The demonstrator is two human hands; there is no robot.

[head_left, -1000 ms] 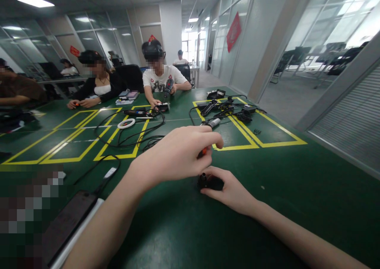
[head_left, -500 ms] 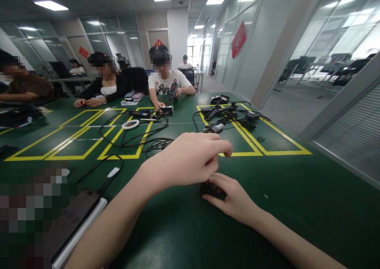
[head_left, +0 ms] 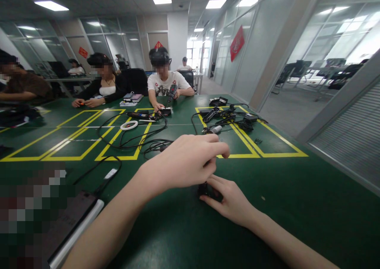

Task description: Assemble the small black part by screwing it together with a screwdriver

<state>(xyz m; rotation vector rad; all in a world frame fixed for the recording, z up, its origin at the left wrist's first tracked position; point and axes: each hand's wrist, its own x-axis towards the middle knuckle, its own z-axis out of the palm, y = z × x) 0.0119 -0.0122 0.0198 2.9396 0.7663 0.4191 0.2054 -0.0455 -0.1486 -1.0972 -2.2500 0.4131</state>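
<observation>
My left hand (head_left: pixel 190 158) is raised above the green table (head_left: pixel 285 189), its fingers curled downward; whatever they grip is hidden behind the hand. Just below and to the right, my right hand (head_left: pixel 230 199) holds a small black object (head_left: pixel 211 191) low over the tabletop, between thumb and fingers. The left fingertips are close above that black object, and whether they touch it cannot be seen.
Black cables and parts (head_left: pixel 228 116) lie at the back right beyond my hands. A white ring (head_left: pixel 129 125) and more cables lie at centre left. A dark device (head_left: pixel 71 221) is near my left forearm. Across the table a person (head_left: pixel 168 82) holds a power tool (head_left: pixel 172 91).
The view has shifted slightly. Both hands keep nearly the same pose, and the black object remains in my right hand.
</observation>
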